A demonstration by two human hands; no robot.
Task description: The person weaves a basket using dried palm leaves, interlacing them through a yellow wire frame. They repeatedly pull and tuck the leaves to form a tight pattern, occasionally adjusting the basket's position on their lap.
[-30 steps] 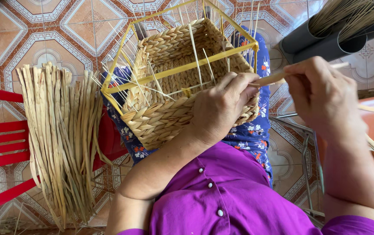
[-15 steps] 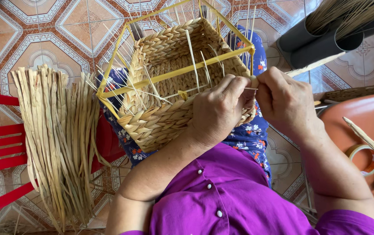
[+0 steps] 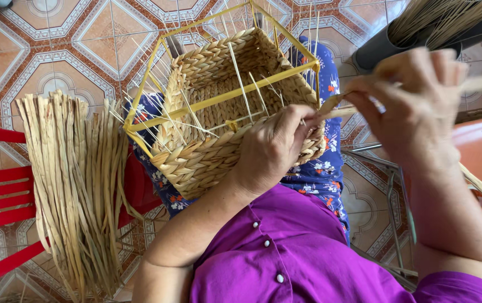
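My left hand (image 3: 272, 148) clamps the woven basket (image 3: 218, 106) rim, right hand (image 3: 415, 101) pinching the straw strand (image 3: 336, 109); I'd pull taut, keeping tension even.

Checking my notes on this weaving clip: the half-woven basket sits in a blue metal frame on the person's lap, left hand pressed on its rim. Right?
Not quite: the frame is yellow, not blue, as the head view shows. The half-woven basket does sit on the lap, left hand on its rim.
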